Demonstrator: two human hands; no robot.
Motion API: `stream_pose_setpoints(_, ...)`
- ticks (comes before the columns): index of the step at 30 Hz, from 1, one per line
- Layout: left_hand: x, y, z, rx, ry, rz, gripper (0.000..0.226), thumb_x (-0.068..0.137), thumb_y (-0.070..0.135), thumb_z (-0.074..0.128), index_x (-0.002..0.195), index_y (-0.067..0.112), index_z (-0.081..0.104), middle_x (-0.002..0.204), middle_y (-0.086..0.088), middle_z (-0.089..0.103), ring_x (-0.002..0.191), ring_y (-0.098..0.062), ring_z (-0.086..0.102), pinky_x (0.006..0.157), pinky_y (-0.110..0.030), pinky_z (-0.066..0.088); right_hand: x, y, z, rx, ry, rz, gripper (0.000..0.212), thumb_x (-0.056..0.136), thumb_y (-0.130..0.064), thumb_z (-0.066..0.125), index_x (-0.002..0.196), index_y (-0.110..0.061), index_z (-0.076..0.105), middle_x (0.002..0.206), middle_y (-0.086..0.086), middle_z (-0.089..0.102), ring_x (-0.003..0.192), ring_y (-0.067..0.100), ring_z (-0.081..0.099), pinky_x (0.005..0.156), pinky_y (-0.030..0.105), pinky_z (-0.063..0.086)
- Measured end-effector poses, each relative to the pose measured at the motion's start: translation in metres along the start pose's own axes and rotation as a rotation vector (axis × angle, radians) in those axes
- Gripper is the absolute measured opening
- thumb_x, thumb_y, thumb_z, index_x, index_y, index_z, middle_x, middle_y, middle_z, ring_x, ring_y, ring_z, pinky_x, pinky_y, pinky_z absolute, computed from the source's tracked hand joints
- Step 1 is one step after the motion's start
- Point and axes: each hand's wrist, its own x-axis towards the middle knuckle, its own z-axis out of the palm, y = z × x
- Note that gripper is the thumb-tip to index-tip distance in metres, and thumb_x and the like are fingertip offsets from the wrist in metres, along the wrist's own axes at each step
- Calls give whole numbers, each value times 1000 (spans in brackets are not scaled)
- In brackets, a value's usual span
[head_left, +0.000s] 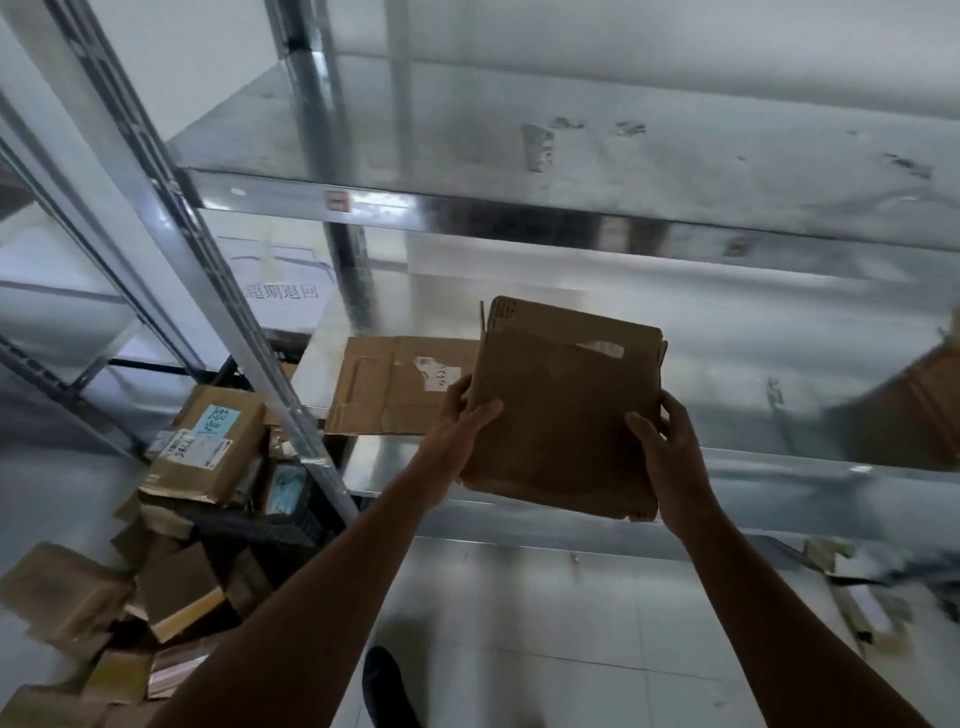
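1. Steel, grey and shiny, makes up the shelving rack (571, 208) that fills the upper and right parts of the frame, with its uprights slanting down the left side.
2. Brown parcels (208, 457) lie heaped on the floor at the lower left, and a few of them carry white or blue labels.
3. We hold a brown cardboard box (566, 410) at the centre of the frame. It is tilted and off the rack, in front of the middle shelf, and only our hands carry it.
4. A flattened cardboard sheet (395, 384) lies on that middle shelf, just left of the box and partly hidden behind it.
5. Our left hand (460, 421) grips the box's left edge, with the thumb across the face and the fingers curled behind.
6. Our right hand (670, 447) grips the right edge, with the thumb on the face and the fingers wrapped round the side.
7. A dark shoe (384, 680) stands on the pale floor at the bottom centre.
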Motion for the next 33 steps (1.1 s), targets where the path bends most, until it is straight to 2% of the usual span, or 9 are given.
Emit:
stream_pose_setpoints(3,-18,-16,45,2,5,7,47,94,45,63,135,42,39,130,3,58,104,-20,67,69,-34,60,-18,6,-51,113,-18,44,51,99,-26,66,145,-29,43,130,3,62,110,19,65,80,33,56)
stream_pose_setpoints(6,-32,-34,90,-8,-13,48,48,94,40,64,136,38,42,134,0,57,105,-22,69,74,-39,61,-37,17,-101,177,9,41,49,98,-20,66,142,-29,46,125,-2,64,106,12,67,73,23,57)
stream_pose_setpoints(11,-47,-53,152,59,-61,57,66,92,45,65,150,37,34,135,5,60,111,-16,67,93,-40,56,-60,36,-165,148,57,15,53,99,-23,64,146,-32,42,123,-10,64,111,14,66,89,34,58)
stream_pose_setpoints(17,-36,-58,203,104,-137,56,68,83,58,70,141,34,42,131,5,62,111,-13,65,88,-33,53,-57,46,-217,112,129,-39,53,101,-23,62,149,-29,39,128,-9,61,115,13,62,84,29,58)
stream_pose_setpoints(21,-17,-53,233,94,-174,63,62,86,58,65,135,28,42,127,3,61,108,-12,65,80,-26,52,-37,44,-239,107,152,-73,55,101,-22,60,150,-27,36,132,-4,58,116,12,61,72,21,58)
stream_pose_setpoints(24,5,-46,253,146,-150,100,67,80,65,65,130,28,41,125,4,58,110,-13,60,80,-28,49,-11,43,-250,133,162,-101,51,101,-21,61,145,-30,36,128,-2,57,114,17,63,76,28,61)
stream_pose_setpoints(27,37,-40,269,147,-141,213,68,81,59,69,131,23,39,123,4,55,109,-10,59,79,-22,48,25,41,-260,100,177,-150,51,93,-41,70,134,-37,40,131,2,57,119,25,61,87,44,61)
stream_pose_setpoints(30,70,-31,282,143,-160,357,73,82,49,68,140,22,32,126,7,53,108,0,59,80,-16,50,60,28,-264,71,194,-215,68,79,-55,71,133,-27,40,129,0,57,118,20,61,87,43,60)
stream_pose_setpoints(33,97,-23,288,167,-148,410,87,79,62,70,149,34,27,143,7,47,127,-6,51,95,-23,49,91,13,-262,19,152,-314,77,83,-43,72,144,-15,35,134,-1,51,121,13,58,88,38,60)
